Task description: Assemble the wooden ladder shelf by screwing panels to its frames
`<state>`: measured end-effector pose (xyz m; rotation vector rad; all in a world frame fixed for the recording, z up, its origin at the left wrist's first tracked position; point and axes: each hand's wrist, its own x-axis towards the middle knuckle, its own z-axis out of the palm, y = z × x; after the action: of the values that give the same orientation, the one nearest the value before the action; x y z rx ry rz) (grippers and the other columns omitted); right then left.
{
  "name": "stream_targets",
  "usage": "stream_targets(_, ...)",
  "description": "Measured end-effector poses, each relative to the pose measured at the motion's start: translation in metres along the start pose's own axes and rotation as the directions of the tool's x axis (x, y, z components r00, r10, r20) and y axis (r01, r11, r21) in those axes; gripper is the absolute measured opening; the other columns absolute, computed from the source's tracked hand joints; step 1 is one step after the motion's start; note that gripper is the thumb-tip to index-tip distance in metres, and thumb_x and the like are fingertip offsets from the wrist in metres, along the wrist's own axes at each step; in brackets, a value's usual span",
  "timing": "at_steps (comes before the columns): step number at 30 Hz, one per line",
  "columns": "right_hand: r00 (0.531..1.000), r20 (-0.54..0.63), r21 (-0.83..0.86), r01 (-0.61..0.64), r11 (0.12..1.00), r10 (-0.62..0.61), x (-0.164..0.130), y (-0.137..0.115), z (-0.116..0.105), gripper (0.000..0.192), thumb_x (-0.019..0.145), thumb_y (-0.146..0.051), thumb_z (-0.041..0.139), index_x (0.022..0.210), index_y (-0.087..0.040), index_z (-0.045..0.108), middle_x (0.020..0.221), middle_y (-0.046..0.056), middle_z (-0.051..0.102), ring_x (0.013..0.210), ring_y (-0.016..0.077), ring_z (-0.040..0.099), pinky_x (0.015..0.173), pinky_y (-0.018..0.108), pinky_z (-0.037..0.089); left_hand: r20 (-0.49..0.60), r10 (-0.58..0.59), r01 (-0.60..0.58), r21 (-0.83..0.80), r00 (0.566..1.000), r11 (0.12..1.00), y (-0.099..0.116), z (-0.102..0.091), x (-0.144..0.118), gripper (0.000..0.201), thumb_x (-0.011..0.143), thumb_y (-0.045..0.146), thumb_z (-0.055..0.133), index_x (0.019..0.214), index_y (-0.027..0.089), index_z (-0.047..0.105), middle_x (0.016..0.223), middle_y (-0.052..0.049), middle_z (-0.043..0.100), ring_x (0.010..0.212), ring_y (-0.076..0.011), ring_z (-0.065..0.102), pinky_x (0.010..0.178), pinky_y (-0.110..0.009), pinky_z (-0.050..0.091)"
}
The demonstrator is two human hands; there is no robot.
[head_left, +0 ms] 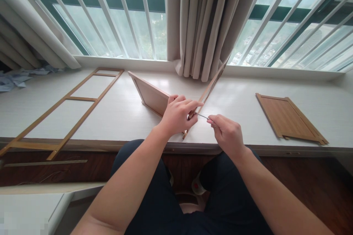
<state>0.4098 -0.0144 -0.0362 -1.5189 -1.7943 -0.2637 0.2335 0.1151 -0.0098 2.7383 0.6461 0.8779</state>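
On the white window ledge (116, 117) stand two wooden panels joined at an angle: a flat board (150, 95) leaning on the left and a narrow wooden frame piece (211, 84) rising to the right. My left hand (178, 114) grips the frame piece near its lower end. My right hand (227, 134) pinches a thin metal tool (202, 116) whose tip reaches the frame piece just beside my left fingers.
A long ladder-like wooden frame (68, 108) lies flat on the ledge at left. A brown wooden panel (289, 117) lies at right. Beige curtains (204, 22) hang behind the parts. Crumpled blue material (13, 79) sits far left. A thin strip (45, 162) lies below the ledge.
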Motion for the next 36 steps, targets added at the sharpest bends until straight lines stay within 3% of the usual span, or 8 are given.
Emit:
stream_targets(14, 0.999, -0.003, -0.060, 0.050, 0.997, -0.050, 0.001, 0.004, 0.000, 0.023, 0.108, -0.027, 0.048, 0.103, -0.020, 0.070, 0.082, 0.006, 0.073, 0.070, 0.0163, 0.062, 0.066, 0.028, 0.039, 0.003, 0.003, -0.003, -0.005, 1.000, 1.000, 0.000, 0.000, -0.001, 0.033, 0.090, 0.024, 0.058, 0.121, 0.028, 0.070, 0.095, 0.000, 0.077, 0.091, -0.0226, 0.058, 0.103, -0.045, 0.030)
stream_targets(20, 0.997, 0.003, -0.083, 0.080, 0.993, -0.080, 0.002, 0.007, 0.002, 0.025, 0.107, -0.026, 0.049, 0.100, -0.021, 0.072, 0.074, 0.004, 0.069, 0.065, 0.0146, 0.058, 0.063, 0.028, 0.038, -0.001, -0.002, 0.002, -0.004, 1.000, 1.000, 0.000, 0.001, 0.000, 0.034, 0.089, 0.023, 0.059, 0.120, 0.028, 0.070, 0.096, 0.000, 0.077, 0.091, -0.0228, 0.058, 0.103, -0.045, 0.030)
stream_targets(26, 0.996, -0.007, -0.049, 0.093, 0.994, -0.094, 0.001, 0.012, 0.004, 0.022, 0.106, -0.026, 0.052, 0.106, -0.020, 0.074, 0.081, 0.006, 0.073, 0.069, 0.0156, 0.063, 0.066, 0.028, 0.041, -0.006, 0.005, -0.005, -0.004, 1.000, 1.000, 0.000, 0.000, 0.000, 0.033, 0.089, 0.023, 0.059, 0.120, 0.028, 0.070, 0.095, 0.001, 0.077, 0.090, -0.0220, 0.058, 0.102, -0.044, 0.031)
stream_targets(32, 1.000, 0.022, 0.106, -0.018, 0.994, 0.015, 0.001, 0.009, 0.004, 0.026, 0.106, -0.033, 0.052, 0.101, -0.021, 0.075, 0.079, 0.006, 0.071, 0.069, 0.0169, 0.061, 0.066, 0.029, 0.042, 0.002, -0.005, 0.005, -0.001, 1.000, 1.000, 0.000, -0.001, 0.000, 0.034, 0.089, 0.023, 0.058, 0.120, 0.028, 0.070, 0.096, 0.000, 0.078, 0.090, -0.0227, 0.059, 0.103, -0.045, 0.030)
stream_targets(36, 0.967, 0.076, 0.344, -0.254, 0.904, 0.243, 0.003, -0.002, 0.004, 0.036, 0.104, -0.041, 0.054, 0.081, -0.021, 0.072, 0.067, 0.002, 0.065, 0.061, 0.0156, 0.057, 0.063, 0.030, 0.043, 0.006, -0.005, 0.005, -0.005, 1.000, 1.000, 0.000, -0.001, 0.000, 0.033, 0.090, 0.025, 0.058, 0.120, 0.028, 0.070, 0.097, 0.000, 0.078, 0.090, -0.0229, 0.059, 0.103, -0.045, 0.030)
